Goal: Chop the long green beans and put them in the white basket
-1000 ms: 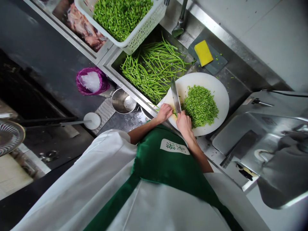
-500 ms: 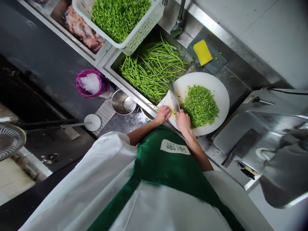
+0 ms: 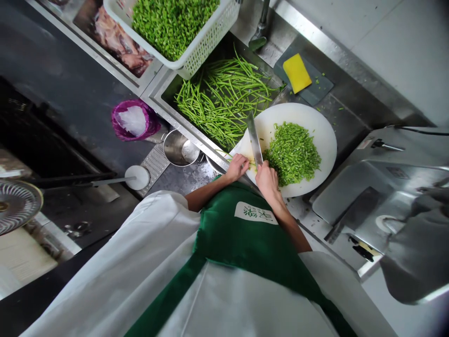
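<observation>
My right hand [image 3: 267, 178] is wrapped round the handle of a knife [image 3: 255, 140], whose broad blade points away over a round white cutting board [image 3: 324, 140]. To the left of the blade, my left hand [image 3: 238, 166] is closed on a few thin green stalks [image 3: 223, 152] at the board's near edge. Their ends stick out past the fingers, while most of their length is hidden. A heap of finely chopped green pieces [image 3: 293, 153] lies on the board, right of the knife. Beyond the board, a sink holds many long, uncut green stalks [image 3: 224, 100].
A white perforated basket [image 3: 210, 44] full of chopped greens sits over the sink's far left side. Raw meat [image 3: 117, 40] fills another basin. A yellow sponge [image 3: 297, 73] lies behind the board. A steel pot [image 3: 179, 149] and purple-lined bin [image 3: 135, 120] stand below the left edge.
The camera view has shifted slightly. Both hands keep their places at the board, with the knife still in my right hand and the stalks in my left.
</observation>
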The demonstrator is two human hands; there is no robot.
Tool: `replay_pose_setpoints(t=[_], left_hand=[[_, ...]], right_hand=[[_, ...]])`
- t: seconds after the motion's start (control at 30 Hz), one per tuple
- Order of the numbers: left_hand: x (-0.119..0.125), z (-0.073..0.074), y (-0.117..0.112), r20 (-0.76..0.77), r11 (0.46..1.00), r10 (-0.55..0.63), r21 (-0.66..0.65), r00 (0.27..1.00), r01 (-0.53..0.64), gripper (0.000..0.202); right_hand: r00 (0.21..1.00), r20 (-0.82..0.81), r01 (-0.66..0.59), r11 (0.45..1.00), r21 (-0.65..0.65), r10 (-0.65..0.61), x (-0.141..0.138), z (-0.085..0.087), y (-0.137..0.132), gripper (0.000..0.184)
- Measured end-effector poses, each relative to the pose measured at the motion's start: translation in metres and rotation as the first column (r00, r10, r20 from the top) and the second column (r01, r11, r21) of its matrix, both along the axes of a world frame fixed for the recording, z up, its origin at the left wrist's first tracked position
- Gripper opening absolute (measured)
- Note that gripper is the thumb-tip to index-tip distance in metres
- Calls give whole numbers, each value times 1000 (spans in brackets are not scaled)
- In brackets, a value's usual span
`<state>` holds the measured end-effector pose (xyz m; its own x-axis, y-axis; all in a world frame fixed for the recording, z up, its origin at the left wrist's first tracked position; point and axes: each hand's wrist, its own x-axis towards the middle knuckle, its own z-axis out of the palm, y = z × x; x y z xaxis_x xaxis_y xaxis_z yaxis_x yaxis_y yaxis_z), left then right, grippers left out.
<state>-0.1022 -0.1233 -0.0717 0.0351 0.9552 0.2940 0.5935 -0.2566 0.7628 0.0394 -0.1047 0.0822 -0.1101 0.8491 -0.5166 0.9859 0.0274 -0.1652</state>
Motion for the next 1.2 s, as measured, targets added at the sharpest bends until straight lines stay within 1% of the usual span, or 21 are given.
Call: replay_pose_setpoints(t=[0.07, 0.1, 0.2, 0.23, 0.37, 0.43, 0.5, 0.6, 0.7, 0.8, 0.9, 1.0, 1.1, 1.2], left_hand=[[0, 0, 0, 22, 999, 44, -1, 999, -44, 29], [-1, 0, 0, 26, 999, 48, -7, 999, -48, 30], [-2, 3, -1, 33, 1000, 14, -12, 999, -14, 31], [-3, 5, -1, 34, 1000, 20, -10, 999, -20, 31], [-8, 14, -5, 40, 990, 142, -1, 989, -142, 29], [-10, 16, -8, 53, 986, 168, 3, 984, -169, 30], [-11, 14, -11, 57, 990, 139, -9, 989, -139, 32], [-9, 8, -13, 32, 998, 30, -62, 999, -28, 34], [-5, 3, -12, -36, 994, -53, -102, 998, 49, 31], [-3, 2, -10, -67, 993, -78, -91, 995, 72, 31], [-5, 3, -11, -35, 998, -16, -55, 999, 14, 34], [-7, 7, -13, -11, 998, 43, -47, 999, -43, 35], [-7, 10, -15, -20, 998, 35, -55, 999, -36, 35], [-5, 10, -16, -31, 999, -14, -47, 999, 12, 36]], right_hand=[[1000, -2, 1, 1000, -5, -1, -2, -1, -2, 30], [1000, -2, 2, 1000, -14, -2, -3, -2, -3, 30], [1000, -1, 2, 999, -46, -2, -5, -3, -2, 29], [1000, 0, 3, 999, -48, -3, -4, -3, -1, 29], [1000, -5, -2, 1000, -23, 2, -3, 2, -2, 30], [1000, -18, -12, 1000, -19, 12, -7, 1, -3, 29], [999, -27, -19, 999, -29, 18, -11, -4, -3, 29], [999, -46, -12, 999, -49, 9, -9, -16, 3, 31], [995, -96, 2, 998, -69, -8, 6, -26, 13, 32], [990, -134, 34, 997, -64, -43, 26, -31, 20, 33], [991, -109, 75, 997, -15, -76, 37, -27, 20, 32], [993, -86, 85, 996, 14, -83, 36, -17, 15, 31], [994, -82, 78, 997, 13, -77, 25, -10, 8, 32], [994, -91, 64, 998, -9, -65, 12, -13, 3, 32]])
